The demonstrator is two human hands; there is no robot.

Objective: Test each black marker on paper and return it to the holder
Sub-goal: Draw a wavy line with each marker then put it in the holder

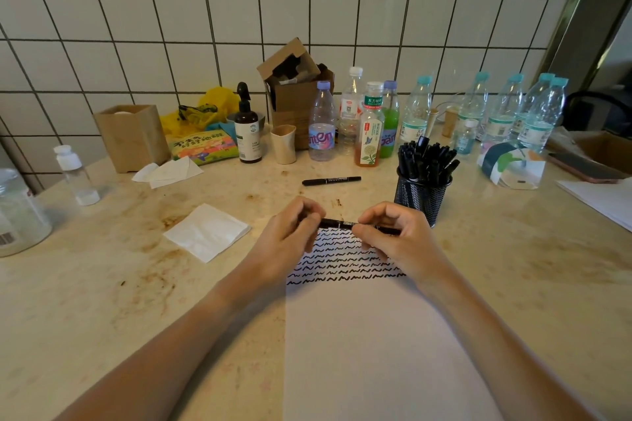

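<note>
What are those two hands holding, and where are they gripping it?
One black marker, held level above the paper. The left hand pinches its left end, the right hand grips its right part; the middle shows between them.

Plastic bottles [372, 120] are lining the tiled wall [136, 27] at twelve o'clock, an open cardboard box [294, 85] is standing behind them, and a folded tissue [208, 232] is lying at nine o'clock.
</note>
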